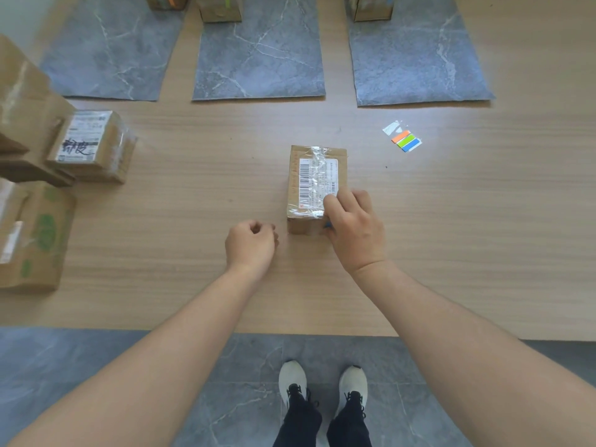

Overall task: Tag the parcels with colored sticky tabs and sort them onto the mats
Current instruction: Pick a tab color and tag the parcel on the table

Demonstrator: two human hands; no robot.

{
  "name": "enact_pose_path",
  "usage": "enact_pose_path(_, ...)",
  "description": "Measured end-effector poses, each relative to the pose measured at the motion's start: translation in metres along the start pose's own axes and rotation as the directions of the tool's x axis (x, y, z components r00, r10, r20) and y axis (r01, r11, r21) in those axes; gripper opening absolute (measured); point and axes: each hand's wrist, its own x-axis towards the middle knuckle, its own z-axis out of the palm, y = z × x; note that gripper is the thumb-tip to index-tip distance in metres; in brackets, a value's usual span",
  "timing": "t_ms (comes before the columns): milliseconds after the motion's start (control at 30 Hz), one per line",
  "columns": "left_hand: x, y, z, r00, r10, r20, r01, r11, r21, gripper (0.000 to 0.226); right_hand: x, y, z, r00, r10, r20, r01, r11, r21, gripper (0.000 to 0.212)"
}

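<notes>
A small taped cardboard parcel (314, 175) with a barcode label lies in the middle of the wooden table (451, 221). My right hand (353, 227) pinches its near right corner, fingers on top and thumb on the front face, where a sliver of blue tab (328, 224) shows. My left hand (251, 243) rests on the table just left of the parcel, loosely curled and holding nothing. The pad of orange, green and blue sticky tabs (404, 141) lies to the right, beyond the parcel. Three grey marble mats lie at the far side: left (106, 50), middle (258, 59), right (416, 59).
Each mat carries a parcel at its far edge: orange-tabbed (166, 1), green-tabbed (219, 9), blue-tabbed (371, 8). A pile of untagged parcels stands at the table's left, among them a labelled box (90, 146) and a green-printed box (35, 233). My shoes stand on the grey floor below the table's edge.
</notes>
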Motion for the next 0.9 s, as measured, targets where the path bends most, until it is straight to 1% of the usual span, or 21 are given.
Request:
enact_pose_path(67,0.004,0.010,-0.005,1.000,0.010,0.007,-0.010,0.996,-0.085,0.023,0.000,-0.001,0.001,1.000,0.001,-0.005,0.000,1.000,0.018,0.040)
enact_pose_path(100,0.005,0.015,-0.005,0.999,0.021,0.027,-0.018,0.993,-0.121,0.024,0.002,-0.001,0.000,1.000,0.009,0.012,-0.009,0.998,0.055,0.041)
enact_pose_path(167,0.001,0.029,-0.003,0.995,0.036,0.092,-0.019,0.982,-0.186,0.027,0.005,0.002,-0.010,0.997,0.044,0.061,-0.056,0.977,0.207,0.035)
enact_pose_path(200,-0.002,0.034,-0.001,0.991,0.032,0.129,-0.004,0.978,-0.208,0.032,0.006,0.003,-0.017,0.991,0.112,0.068,-0.128,0.941,0.314,0.031)
enact_pose_path(233,-0.004,0.038,0.001,0.986,0.032,0.161,0.006,0.973,-0.230,0.038,0.007,0.002,-0.024,0.968,0.242,0.062,-0.244,0.865,0.438,0.028)
enact_pose_path(267,-0.007,0.041,0.002,0.980,0.037,0.194,0.012,0.969,-0.246,0.042,0.010,-0.001,-0.032,0.908,0.411,0.086,-0.387,0.738,0.553,0.025)
enact_pose_path(300,-0.009,0.044,0.003,0.973,0.043,0.226,0.016,0.967,-0.256,0.044,0.011,-0.003,-0.035,0.812,0.555,0.180,-0.528,0.566,0.634,0.025)
enact_pose_path(333,-0.010,0.045,0.005,0.965,0.049,0.259,0.020,0.966,-0.256,0.046,0.012,-0.004,-0.033,0.705,0.627,0.331,-0.647,0.378,0.662,0.028)
enact_pose_path(367,-0.011,0.045,0.005,0.955,0.051,0.292,0.027,0.966,-0.257,0.048,0.013,-0.006,-0.031,0.615,0.627,0.478,-0.732,0.228,0.642,0.034)
enact_pose_path(400,-0.011,0.045,0.006,0.944,0.049,0.325,0.039,0.965,-0.259,0.050,0.013,-0.009,-0.027,0.554,0.598,0.578,-0.782,0.137,0.608,0.041)
enact_pose_path(433,-0.012,0.046,0.006,0.935,0.042,0.351,0.057,0.962,-0.268,0.051,0.012,-0.013,-0.024,0.519,0.581,0.628,-0.808,0.094,0.581,0.050)
enact_pose_path(467,-0.012,0.047,0.005,0.930,0.032,0.365,0.076,0.958,-0.278,0.053,0.013,-0.017,-0.024,0.495,0.584,0.644,-0.818,0.064,0.571,0.057)
enact_pose_path(500,-0.013,0.049,0.004,0.929,0.022,0.369,0.090,0.955,-0.283,0.053,0.015,-0.021,-0.027,0.479,0.590,0.650,-0.820,0.035,0.572,0.056)
enact_pose_path(567,-0.017,0.055,0.000,0.930,0.018,0.367,0.084,0.962,-0.259,0.053,0.022,-0.026,-0.040,0.476,0.602,0.641,-0.811,0.020,0.584,0.045)
enact_pose_path(633,-0.025,0.066,-0.006,0.930,0.039,0.366,0.056,0.968,-0.246,0.050,0.030,-0.030,-0.056,0.476,0.604,0.639,-0.806,0.010,0.592,0.041)
enact_pose_path(733,-0.039,0.090,-0.016,0.929,0.079,0.362,0.016,0.968,-0.251,0.046,0.047,-0.037,-0.087,0.506,0.611,0.608,-0.792,0.050,0.609,0.041)
enact_pose_path(900,-0.068,0.146,-0.035,0.910,0.193,0.367,-0.097,0.960,-0.264,0.052,0.084,-0.049,-0.149,0.566,0.615,0.548,-0.733,0.072,0.676,0.040)
